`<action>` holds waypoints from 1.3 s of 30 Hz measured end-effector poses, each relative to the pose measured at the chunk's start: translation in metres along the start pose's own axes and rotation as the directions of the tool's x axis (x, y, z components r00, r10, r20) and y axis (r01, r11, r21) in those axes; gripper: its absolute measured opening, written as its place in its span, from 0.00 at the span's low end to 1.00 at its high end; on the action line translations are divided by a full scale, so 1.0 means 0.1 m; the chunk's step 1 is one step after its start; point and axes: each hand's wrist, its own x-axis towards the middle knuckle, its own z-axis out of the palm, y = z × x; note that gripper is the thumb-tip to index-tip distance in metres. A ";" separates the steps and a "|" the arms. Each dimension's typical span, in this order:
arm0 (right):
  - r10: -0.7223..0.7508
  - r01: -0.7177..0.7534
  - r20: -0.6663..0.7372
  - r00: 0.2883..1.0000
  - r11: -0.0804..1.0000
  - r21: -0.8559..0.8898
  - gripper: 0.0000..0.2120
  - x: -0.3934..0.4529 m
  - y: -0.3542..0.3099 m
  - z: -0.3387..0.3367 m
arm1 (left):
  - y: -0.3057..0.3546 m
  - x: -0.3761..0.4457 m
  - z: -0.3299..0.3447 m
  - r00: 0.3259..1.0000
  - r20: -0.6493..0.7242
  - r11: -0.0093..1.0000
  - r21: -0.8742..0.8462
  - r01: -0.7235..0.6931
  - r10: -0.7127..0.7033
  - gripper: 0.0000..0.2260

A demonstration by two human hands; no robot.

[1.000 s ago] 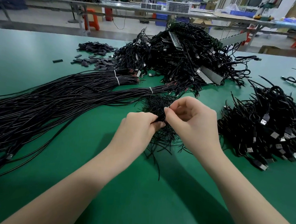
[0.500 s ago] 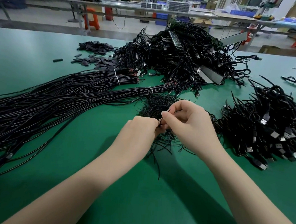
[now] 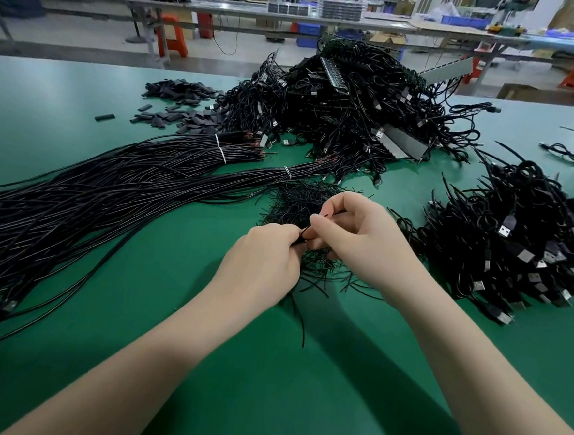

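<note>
A small heap of thin black twist ties (image 3: 297, 201) lies mid-table on the green mat. My left hand (image 3: 265, 260) grips a short bunch of black ties, fingers curled round them. Beside it and touching, my right hand (image 3: 355, 235) pinches one thin black tie between thumb and fingers, its end poking up at the fingertips. Loose tie ends (image 3: 302, 320) trail down from under both hands. What lies inside the palms is hidden.
Long bundled black cables (image 3: 110, 191) with white ties spread across the left. A tall tangle of USB cables and grey strips (image 3: 354, 103) sits at the back, another USB cable pile (image 3: 514, 247) at right. Black sleeve pieces (image 3: 181, 108) lie back left. Workbenches stand beyond the table edge.
My right hand has moved slightly left and down against my left hand, with a single tie now pinched and pulled up between them. The piles have not moved.
</note>
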 end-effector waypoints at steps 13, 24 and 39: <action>-0.093 -0.015 0.400 0.912 0.966 0.259 0.07 0.05 0.08 -0.68 | 0.06 0.02 -0.36 0.842 0.242 0.828 -0.438 -0.350 0.483 0.08; -0.235 0.236 -0.025 0.972 0.965 0.118 0.07 0.05 0.06 -0.13 | 0.13 0.06 -0.13 0.951 0.195 0.259 -0.931 0.256 -0.239 0.13; 0.062 -0.042 -0.050 0.997 0.942 0.332 0.04 0.00 0.04 0.07 | 0.11 0.06 -0.14 0.982 -0.002 0.392 -0.917 0.075 -0.191 0.09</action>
